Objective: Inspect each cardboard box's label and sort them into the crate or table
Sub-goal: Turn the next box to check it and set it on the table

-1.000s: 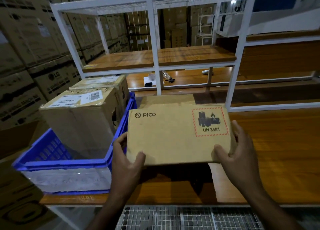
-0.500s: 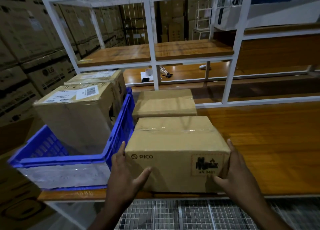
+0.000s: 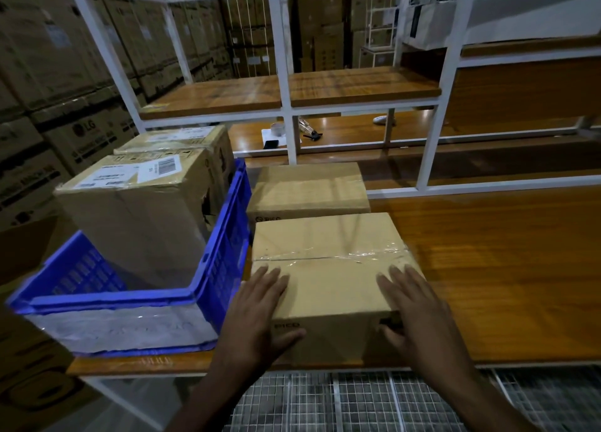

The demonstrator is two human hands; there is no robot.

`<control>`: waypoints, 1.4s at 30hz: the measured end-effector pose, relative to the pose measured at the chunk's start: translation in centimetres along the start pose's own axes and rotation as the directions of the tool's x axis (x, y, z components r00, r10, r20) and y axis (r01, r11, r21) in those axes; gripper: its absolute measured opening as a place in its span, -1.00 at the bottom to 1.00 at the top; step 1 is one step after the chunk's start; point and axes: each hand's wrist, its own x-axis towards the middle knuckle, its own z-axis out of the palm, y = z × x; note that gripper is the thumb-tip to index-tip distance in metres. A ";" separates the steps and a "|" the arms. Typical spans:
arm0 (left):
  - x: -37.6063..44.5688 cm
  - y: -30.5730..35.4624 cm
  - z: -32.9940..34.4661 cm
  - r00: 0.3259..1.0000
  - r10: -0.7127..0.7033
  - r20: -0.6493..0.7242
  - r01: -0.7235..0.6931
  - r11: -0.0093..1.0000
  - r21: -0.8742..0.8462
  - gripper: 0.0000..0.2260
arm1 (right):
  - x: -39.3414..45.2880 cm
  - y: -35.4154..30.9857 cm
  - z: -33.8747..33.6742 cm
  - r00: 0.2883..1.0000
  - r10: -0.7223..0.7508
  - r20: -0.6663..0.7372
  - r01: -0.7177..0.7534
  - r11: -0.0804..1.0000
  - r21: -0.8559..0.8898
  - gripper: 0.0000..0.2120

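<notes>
Hands flat on a brown cardboard PICO box (image 3: pixel 328 269) set on the orange-brown wooden table (image 3: pixel 504 269).

Head view: the box sits at 6 o'clock, just right of the blue plastic crate (image 3: pixel 224 253) and just in front of a second matching PICO carton (image 3: pixel 309 188) at 12 o'clock from it. Left hand (image 3: pixel 257 314) and right hand (image 3: pixel 419 318) rest on its near top edge, fingers straight and spread, thumbs on the front face, gripping nothing. Two taller labelled cartons (image 3: pixel 143 210) stand in the crate at 10 o'clock. Judging by this, the table placement is finishing; next calls for lifting both hands away and picking another unsorted box, though none is visible.
</notes>
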 end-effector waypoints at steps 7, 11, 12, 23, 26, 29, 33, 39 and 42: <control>0.6 -0.1 0.9 0.998 -0.022 0.053 0.022 1.000 -0.001 -0.13 | 0.6 0.0 0.3 1.000 0.013 0.026 -0.012 0.999 -0.045 -0.24; 0.7 0.1 0.8 0.999 -0.015 0.046 0.015 1.000 -0.019 -0.11 | 1.0 -0.1 0.1 1.000 0.017 0.011 -0.016 0.998 -0.064 -0.20; 0.6 0.0 0.9 0.999 -0.014 0.046 0.015 1.000 -0.016 -0.12 | 1.0 -0.1 0.0 1.000 0.009 0.027 -0.007 0.997 -0.081 -0.19; 0.9 0.6 -0.4 0.997 -0.022 0.074 0.025 0.999 -0.035 -0.15 | 1.6 0.6 0.1 1.000 -0.023 0.004 0.023 1.000 0.002 -0.15; 0.5 0.7 -0.8 0.993 -0.107 0.044 0.114 0.971 -0.212 -0.06 | 0.8 1.5 0.6 0.995 0.085 -0.061 -0.073 0.981 0.179 -0.05; 0.0 0.6 -0.6 0.972 -0.235 0.008 0.224 0.917 -0.331 0.00 | -0.4 2.2 0.5 0.967 0.244 -0.078 -0.172 0.844 0.508 -0.05; -0.1 0.8 -0.5 0.953 -0.303 0.012 0.288 0.891 -0.352 -0.11 | -0.9 2.3 0.3 0.973 0.231 -0.019 -0.154 0.709 0.689 -0.21; 0.3 1.1 -0.5 0.901 -0.428 0.066 0.411 0.796 -0.443 -0.10 | 0.1 2.4 0.0 0.952 0.300 0.055 -0.235 0.609 0.758 -0.49; 0.3 0.7 -0.5 0.894 -0.435 0.104 0.426 0.757 -0.495 -0.08 | 0.3 2.6 0.4 0.949 0.309 0.065 -0.247 0.598 0.763 -0.56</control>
